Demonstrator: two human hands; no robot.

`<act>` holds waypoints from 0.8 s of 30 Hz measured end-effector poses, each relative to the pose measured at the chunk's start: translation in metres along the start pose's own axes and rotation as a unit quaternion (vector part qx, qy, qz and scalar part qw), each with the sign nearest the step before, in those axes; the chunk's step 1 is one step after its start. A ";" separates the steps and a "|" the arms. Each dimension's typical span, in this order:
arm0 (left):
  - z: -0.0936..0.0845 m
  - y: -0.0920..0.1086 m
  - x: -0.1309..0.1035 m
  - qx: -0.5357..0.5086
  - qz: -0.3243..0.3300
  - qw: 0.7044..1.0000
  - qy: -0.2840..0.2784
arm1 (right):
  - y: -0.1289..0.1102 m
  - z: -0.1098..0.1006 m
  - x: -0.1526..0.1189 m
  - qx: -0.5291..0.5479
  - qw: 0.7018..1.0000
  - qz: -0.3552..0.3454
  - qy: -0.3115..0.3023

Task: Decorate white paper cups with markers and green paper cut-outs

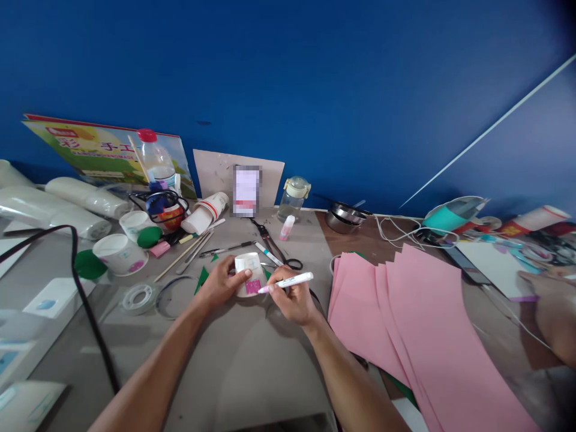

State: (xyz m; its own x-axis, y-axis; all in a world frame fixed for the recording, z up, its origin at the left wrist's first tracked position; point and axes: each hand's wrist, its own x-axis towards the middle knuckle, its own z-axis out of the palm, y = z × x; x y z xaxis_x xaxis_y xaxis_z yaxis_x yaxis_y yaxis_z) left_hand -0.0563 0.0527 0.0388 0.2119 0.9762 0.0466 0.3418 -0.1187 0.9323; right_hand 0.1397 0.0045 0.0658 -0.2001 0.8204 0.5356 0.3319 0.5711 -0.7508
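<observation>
Our forearms (157, 360) converge toward twelve o'clock: left grip (220, 283) clamps cup (247, 269), presumably steadying it; right grip (293, 301) pinches marker (297, 279).

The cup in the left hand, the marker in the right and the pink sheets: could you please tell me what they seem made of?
Cup: probably paper, matte white, its dull wall carrying drawn lines and pink colouring. Marker: likely plastic, smooth white barrel with printed lettering. Pink sheets: matte, evenly coloured thin layers; paper or foam, I cannot tell.

Cup (246, 263) — partly hidden by left fingers (240, 278); propped screen (246, 186) — blurred.
</observation>
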 end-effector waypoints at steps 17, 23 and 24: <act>0.000 -0.007 0.002 -0.016 -0.015 1.000 -0.010 | 0.001 -0.001 0.001 0.003 1.000 0.002 0.016; 0.000 -0.008 0.002 -0.019 -0.008 1.000 -0.010 | 0.001 0.000 0.001 0.006 1.000 0.006 0.005; 0.000 -0.008 0.001 -0.021 -0.009 1.000 -0.009 | 0.000 0.000 0.001 0.008 1.000 0.006 0.011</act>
State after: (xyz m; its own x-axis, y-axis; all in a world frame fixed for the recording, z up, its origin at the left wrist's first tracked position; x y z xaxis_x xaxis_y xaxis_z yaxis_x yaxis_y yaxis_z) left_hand -0.0587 0.0550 0.0319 0.2236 0.9744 0.0239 0.3074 -0.0938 0.9469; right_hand 0.1399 0.0058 0.0664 -0.1759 0.8260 0.5355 0.3201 0.5624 -0.7624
